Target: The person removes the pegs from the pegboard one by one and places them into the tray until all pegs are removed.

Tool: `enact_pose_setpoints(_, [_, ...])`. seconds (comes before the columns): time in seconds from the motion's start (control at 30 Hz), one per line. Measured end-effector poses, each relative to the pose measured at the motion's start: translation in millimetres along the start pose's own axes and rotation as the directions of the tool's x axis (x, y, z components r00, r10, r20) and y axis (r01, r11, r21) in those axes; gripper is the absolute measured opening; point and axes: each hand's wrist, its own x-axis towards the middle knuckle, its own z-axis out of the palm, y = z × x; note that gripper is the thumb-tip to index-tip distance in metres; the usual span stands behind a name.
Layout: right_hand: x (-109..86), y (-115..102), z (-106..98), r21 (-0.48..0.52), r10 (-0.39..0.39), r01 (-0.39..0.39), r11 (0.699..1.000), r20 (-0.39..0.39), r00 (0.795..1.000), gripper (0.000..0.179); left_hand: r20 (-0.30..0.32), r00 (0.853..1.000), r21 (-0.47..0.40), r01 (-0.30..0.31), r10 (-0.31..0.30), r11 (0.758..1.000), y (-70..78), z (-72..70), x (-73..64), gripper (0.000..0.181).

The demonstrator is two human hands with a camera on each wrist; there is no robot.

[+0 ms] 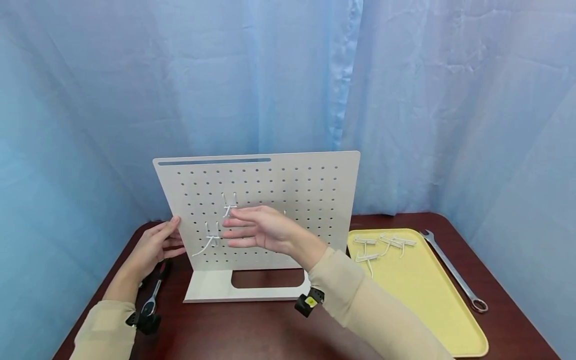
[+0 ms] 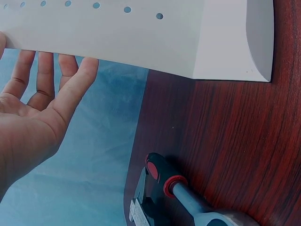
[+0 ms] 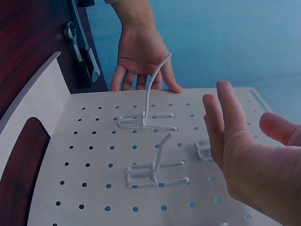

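Down in front on the worktop, a ratchet lies left of the action, likely parked out of the way. Here's the right hand, fingers extended, nothing in its grasp, right before the white pegboard; can't tell whether it brushes the upper hook. The lower hook sits on the board too, its prongs presumably what keep it up. And the left hand grips the board's left edge, probably steadying it! Over right, loose hooks share the yellow tray's far end, seemingly corralled within reach; beyond everything, blue curtain.
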Motion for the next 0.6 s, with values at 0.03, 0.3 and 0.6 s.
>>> enact_pose_setpoints(0.03, [1.7,1,1,0.003,0.001,-0.001,1.0,-0.002,1.0,0.043,0.0,1.0,0.0,0.002,-0.002,1.0,-0.1,0.1,0.2,0.052])
enact_pose_setpoints(0.3, [13.0,6,4,0.032,0.009,-0.008,0.999,-0.015,1.0,0.042,0.001,1.0,0.0,-0.002,0.002,1.0,-2.6,-1.3,1.8,0.051])
enact_pose_setpoints(0.6, [20.3,10,7,0.025,-0.006,0.007,1.0,-0.022,1.0,0.043,-0.009,1.0,0.012,-0.002,0.002,1.0,-2.8,-1.4,2.7,0.053])
